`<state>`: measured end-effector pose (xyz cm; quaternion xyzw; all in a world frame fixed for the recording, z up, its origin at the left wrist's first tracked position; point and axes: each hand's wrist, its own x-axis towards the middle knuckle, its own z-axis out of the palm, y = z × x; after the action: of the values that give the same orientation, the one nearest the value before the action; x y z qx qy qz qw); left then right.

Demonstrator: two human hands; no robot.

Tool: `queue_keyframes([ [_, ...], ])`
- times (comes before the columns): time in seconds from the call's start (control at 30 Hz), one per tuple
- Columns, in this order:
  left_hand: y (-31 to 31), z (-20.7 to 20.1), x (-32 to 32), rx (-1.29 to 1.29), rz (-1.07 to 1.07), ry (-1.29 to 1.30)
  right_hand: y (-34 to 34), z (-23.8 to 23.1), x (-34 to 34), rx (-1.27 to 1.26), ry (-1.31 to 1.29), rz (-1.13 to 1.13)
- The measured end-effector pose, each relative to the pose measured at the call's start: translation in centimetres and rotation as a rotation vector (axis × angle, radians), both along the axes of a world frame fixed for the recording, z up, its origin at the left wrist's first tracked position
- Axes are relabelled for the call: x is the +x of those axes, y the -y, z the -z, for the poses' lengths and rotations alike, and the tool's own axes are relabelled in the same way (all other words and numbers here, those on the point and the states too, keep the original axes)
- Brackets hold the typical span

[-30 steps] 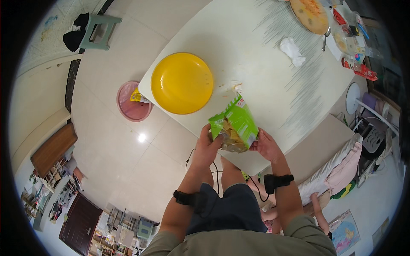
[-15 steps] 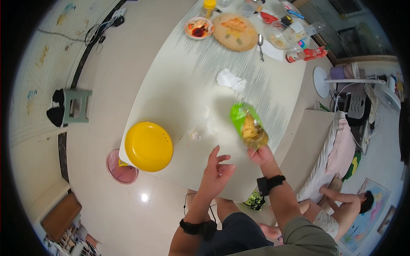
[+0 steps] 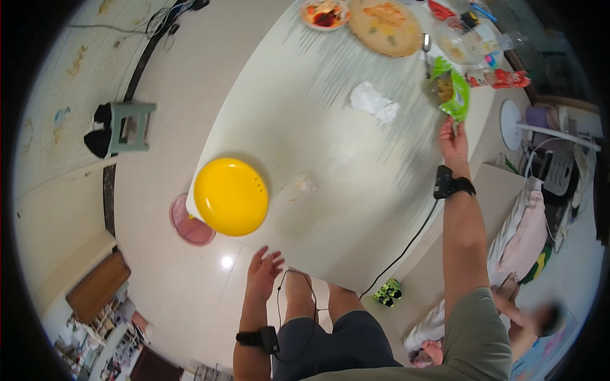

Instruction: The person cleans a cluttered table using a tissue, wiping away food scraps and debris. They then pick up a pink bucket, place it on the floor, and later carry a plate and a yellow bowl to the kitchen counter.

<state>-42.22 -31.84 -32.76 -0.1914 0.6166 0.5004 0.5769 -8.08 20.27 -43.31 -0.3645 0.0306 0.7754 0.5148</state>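
Observation:
My right hand reaches out along the right side of the table and pinches the end of a green snack bag. Yellowish contents show in the bag, which is near the far right of the table. My left hand is in front of the table's near edge, holding nothing, fingers apart. A yellow basin stands on the near left corner. Between the basin and the bag lie a crumpled white tissue and a small whitish scrap.
At the far end are a bowl of food, a round board, a spoon and a red package. A pink bin stands below the left edge. A person sits at the lower right; a stool stands left.
My right hand has carried the snack bag away from me and rightward, toward the far items. My left hand has drawn back toward me and left. The head view has shifted.

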Motion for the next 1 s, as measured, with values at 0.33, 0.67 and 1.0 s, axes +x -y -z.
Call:
queue_keyframes([
  [0.33, -2.4, 1.9, -5.1, 0.557, -0.490, 0.019, 11.0, -4.6, -11.5, 0.983, 1.452, -0.645],
  [0.67, -4.1, 2.1, -7.4, 0.577, -0.417, -0.057, 16.3, -7.3, -22.9, 1.186, 1.422, -1.081],
  [1.0, -14.4, -0.2, -14.5, 0.547, -0.303, -0.124, 26.0, -5.9, -24.9, 1.316, 1.569, -1.117],
])
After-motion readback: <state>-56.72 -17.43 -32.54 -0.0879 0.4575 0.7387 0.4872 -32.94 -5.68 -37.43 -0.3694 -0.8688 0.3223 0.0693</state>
